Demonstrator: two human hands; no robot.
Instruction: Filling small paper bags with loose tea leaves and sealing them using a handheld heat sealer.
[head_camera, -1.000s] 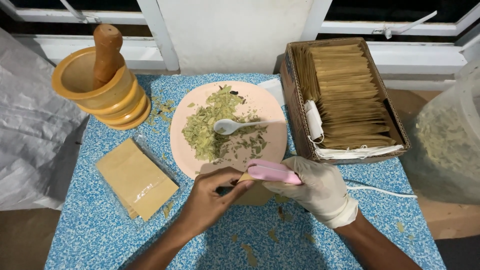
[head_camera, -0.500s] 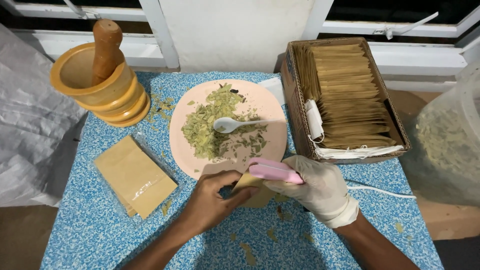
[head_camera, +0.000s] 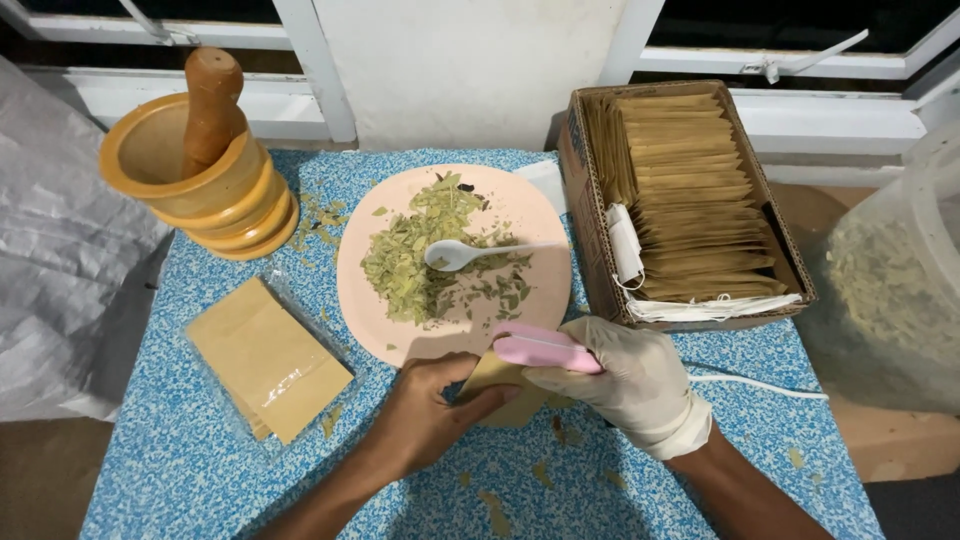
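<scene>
The bare left hand (head_camera: 425, 415) pinches a small tan paper pouch (head_camera: 500, 385), fingers curled. The gloved right hand (head_camera: 625, 385) clamps a pink handheld sealer (head_camera: 545, 348) over the pouch's top edge, just below the pink round plate (head_camera: 530, 215) on the blue speckled tabletop (head_camera: 180, 450).

Left of the pink plate (head_camera: 540, 290) lies a clear-wrapped stack of tan pouches (head_camera: 265, 358); right of it, a cardboard box (head_camera: 585, 215) packed with tan envelopes (head_camera: 690, 200).
</scene>
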